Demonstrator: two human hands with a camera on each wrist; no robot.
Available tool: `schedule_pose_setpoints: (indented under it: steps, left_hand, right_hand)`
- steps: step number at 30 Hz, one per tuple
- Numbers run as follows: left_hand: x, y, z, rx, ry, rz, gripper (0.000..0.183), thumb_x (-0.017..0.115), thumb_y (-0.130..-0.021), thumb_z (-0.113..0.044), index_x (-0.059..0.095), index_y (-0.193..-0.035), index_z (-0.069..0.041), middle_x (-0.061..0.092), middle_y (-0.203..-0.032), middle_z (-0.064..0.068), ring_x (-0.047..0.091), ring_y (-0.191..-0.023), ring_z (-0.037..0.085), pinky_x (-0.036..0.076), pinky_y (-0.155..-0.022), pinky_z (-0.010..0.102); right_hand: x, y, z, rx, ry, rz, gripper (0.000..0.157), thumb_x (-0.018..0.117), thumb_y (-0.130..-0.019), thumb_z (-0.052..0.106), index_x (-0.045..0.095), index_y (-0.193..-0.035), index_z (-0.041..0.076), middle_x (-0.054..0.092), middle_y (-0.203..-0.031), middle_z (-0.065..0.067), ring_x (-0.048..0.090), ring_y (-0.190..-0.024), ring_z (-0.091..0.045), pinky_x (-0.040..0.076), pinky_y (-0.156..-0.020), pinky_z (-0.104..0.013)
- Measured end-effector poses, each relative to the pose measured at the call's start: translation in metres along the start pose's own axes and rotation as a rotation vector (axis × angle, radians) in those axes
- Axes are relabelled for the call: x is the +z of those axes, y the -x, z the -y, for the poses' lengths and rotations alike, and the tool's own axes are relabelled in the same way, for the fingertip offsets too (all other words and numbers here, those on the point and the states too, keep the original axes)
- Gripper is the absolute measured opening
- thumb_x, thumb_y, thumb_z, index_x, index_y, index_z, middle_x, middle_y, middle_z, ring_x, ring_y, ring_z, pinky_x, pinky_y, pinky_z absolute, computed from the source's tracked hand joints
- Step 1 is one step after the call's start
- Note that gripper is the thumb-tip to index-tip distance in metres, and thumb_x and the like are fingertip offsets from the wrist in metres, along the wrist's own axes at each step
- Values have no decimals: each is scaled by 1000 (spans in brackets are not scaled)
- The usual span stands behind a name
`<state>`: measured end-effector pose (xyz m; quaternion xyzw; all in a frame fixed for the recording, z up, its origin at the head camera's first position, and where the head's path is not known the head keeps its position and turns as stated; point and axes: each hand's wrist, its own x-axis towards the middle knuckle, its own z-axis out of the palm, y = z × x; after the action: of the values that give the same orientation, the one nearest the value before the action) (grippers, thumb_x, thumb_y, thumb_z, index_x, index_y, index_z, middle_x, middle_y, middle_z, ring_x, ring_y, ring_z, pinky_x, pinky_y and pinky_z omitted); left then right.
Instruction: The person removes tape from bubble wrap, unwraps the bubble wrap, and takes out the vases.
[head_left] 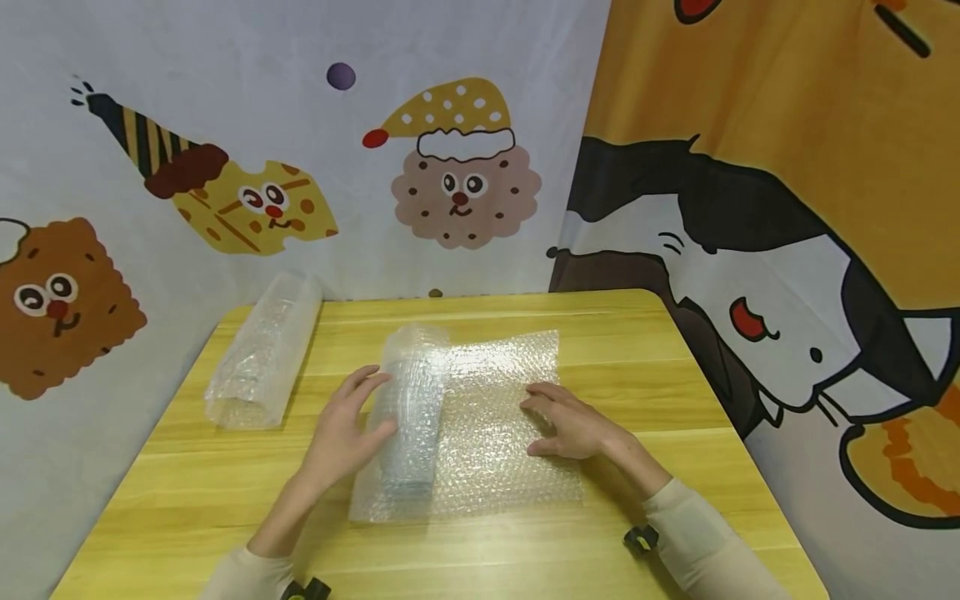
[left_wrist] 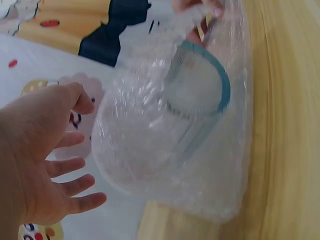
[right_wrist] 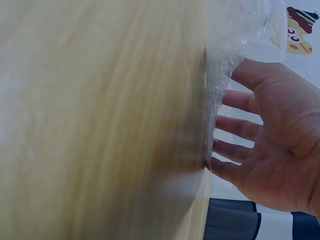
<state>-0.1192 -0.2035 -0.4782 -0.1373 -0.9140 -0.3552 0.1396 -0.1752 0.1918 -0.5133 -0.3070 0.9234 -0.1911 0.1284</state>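
Observation:
A sheet of bubble wrap (head_left: 495,425) lies on the table, its left part wrapped over a clear, bluish, tube-like container (head_left: 411,417). End-on in the left wrist view, the container shows a rounded teal rim (left_wrist: 226,92) under the bubble wrap (left_wrist: 130,130); its exact kind is hard to tell through the plastic. My left hand (head_left: 348,425) is held at the left side of this bundle, fingers spread, and in the left wrist view the hand (left_wrist: 45,155) appears apart from it. My right hand (head_left: 573,423) has loosely bent fingertips touching the flat sheet's right part (right_wrist: 216,100).
Another roll of bubble wrap (head_left: 266,358) lies at the back left of the wooden table (head_left: 637,358), reaching over its edge. A printed cartoon curtain (head_left: 465,50) hangs behind and at both sides. Each wrist bears a small black device (head_left: 641,539).

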Motion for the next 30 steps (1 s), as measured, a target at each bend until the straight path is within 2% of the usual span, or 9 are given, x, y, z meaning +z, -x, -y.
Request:
schedule_pose_setpoints:
  steps: [2,5,9,13,20,26,30]
  left_hand:
    - [3,-1,-8,29,-16,-19,62,82,-84,-23,61,-142,-17,50,-157,12,49,-141,40,49,-102,68]
    - [8,-2,-20,77,-45,-9,61,83,-86,-33,61,-141,-19,48,-159,11,44,-144,39,46,-106,69]
    - [16,-3,-31,124,-129,41,70,81,-86,-49,58,-146,-21,42,-163,13,39,-148,39,43,-112,70]
    - [21,-2,-36,119,-211,96,78,79,-85,-58,54,-150,-23,37,-165,15,35,-150,40,40,-115,70]
    - [22,-1,-32,110,-245,93,82,85,-81,-49,54,-150,-18,37,-165,17,36,-150,42,43,-115,68]
    - [17,2,-26,56,-218,106,84,87,-79,-47,53,-150,-18,33,-168,14,32,-152,43,45,-109,71]
    - [12,3,-22,33,-181,108,84,87,-79,-45,51,-150,-18,33,-168,13,33,-152,42,44,-111,72]
  right_hand:
    - [0,0,0,-1,-2,-1,80,81,-86,48,51,-151,11,28,-170,-16,26,-158,-37,29,-129,-58]
    - [0,0,0,-5,0,0,80,80,-87,48,51,-151,11,29,-170,-16,27,-158,-37,29,-129,-58]
    - [0,-1,0,-6,0,0,80,80,-87,49,51,-151,12,29,-170,-16,27,-158,-37,29,-129,-59]
    - [0,-1,0,-6,-6,-4,79,81,-86,48,52,-150,12,28,-170,-16,26,-158,-37,28,-129,-59]
    - [0,0,0,2,-7,-3,79,81,-86,48,52,-150,13,28,-170,-16,26,-158,-37,28,-129,-60]
    - [0,0,1,1,-5,-2,79,81,-87,48,51,-150,12,29,-170,-16,27,-158,-37,29,-128,-59]
    - [-1,0,1,-2,-3,-1,79,81,-87,47,51,-151,12,29,-170,-16,26,-158,-37,29,-128,-59]
